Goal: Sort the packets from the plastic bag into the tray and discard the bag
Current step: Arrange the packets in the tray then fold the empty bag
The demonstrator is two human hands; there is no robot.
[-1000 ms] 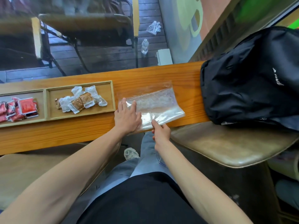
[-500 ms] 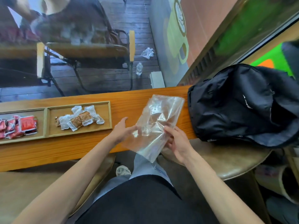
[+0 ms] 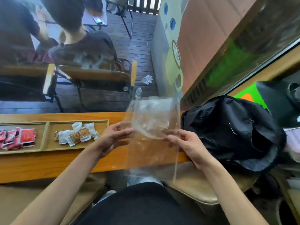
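A: What's different from a second ago?

B: The plastic bag (image 3: 154, 132) was lying flat on the wooden counter (image 3: 48, 164) under both hands — now it's lifted clear and held upright in the air, spread open between them

A: How are the hands on it?

B: The left hand (image 3: 113, 137) has its fingers curled loosely, fingertips pinching the bag's left edge. The right hand (image 3: 186, 143) pinches the right side between thumb and fingers. Neither is a tight fist, just a light hold on the film

A: Anything left inside?

B: It looks see-through and empty, though creases blur it a little. The red packets (image 3: 17, 138) sit in the left compartment of the tray (image 3: 46, 135), the brown-and-white packets (image 3: 78, 133) in the right one

A: So sorting is done?

B: I'd judge so — what remains is getting rid of the bag. No bin shows here; the black backpack (image 3: 230, 133) sits just beside it on the right
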